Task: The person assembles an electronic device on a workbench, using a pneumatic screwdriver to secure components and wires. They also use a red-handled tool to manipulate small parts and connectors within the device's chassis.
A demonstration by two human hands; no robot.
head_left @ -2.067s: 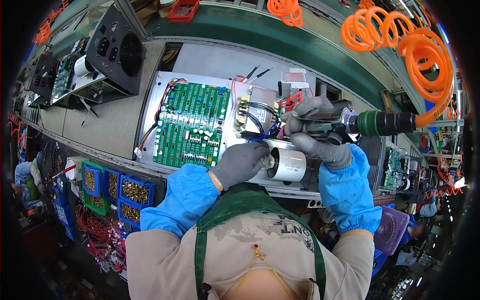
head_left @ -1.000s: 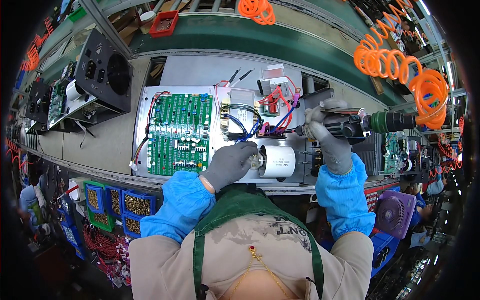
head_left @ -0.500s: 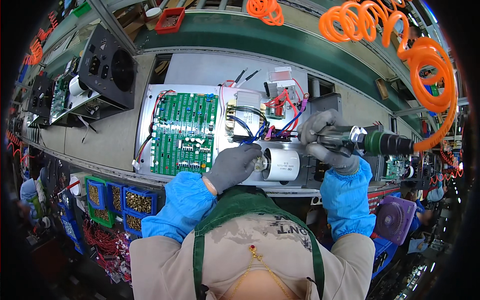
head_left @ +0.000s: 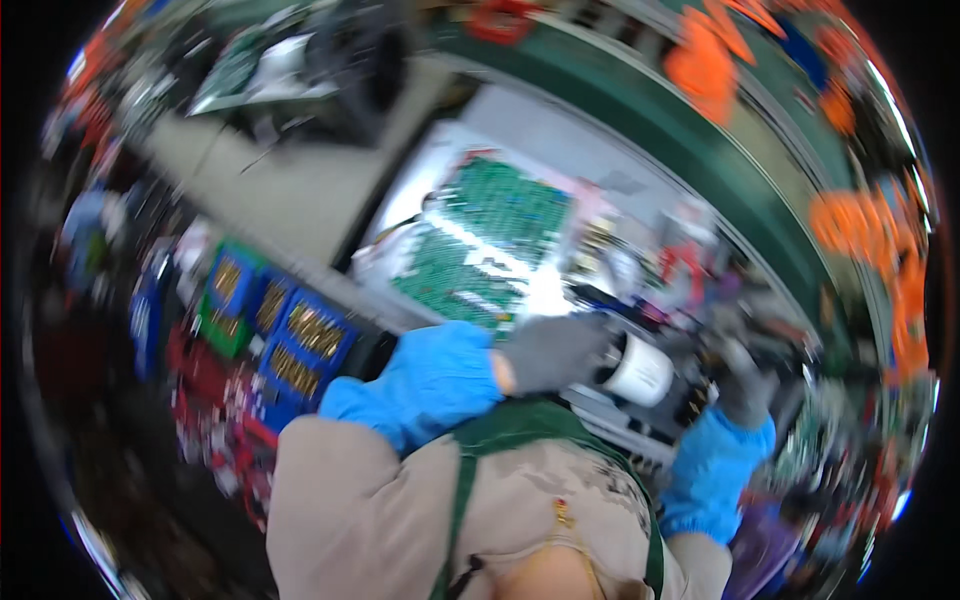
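Observation:
Motion blurs the whole view. My left hand, in a grey glove and blue sleeve, lies beside a white cylindrical capacitor; its fingers are smeared, so any grip is unclear. Right of the capacitor is my gloved right hand, smeared as well. A dark, shiny shape shows at its fingers, but whether it still has the air screwdriver cannot be made out. Both hands are over the near edge of a metal chassis panel that carries a green circuit board, a transformer and red wires.
Blue bins of brass-coloured fasteners and a green bin stand at the left. Another chassis unit sits on the line at the far left. Orange coiled air hoses hang at the right. A red tray stands at the back.
The view has swung, so the bench now appears tilted and shifted right. My left hand stays near the capacitor. My right hand appears lower beside it, and the air screwdriver no longer shows clearly.

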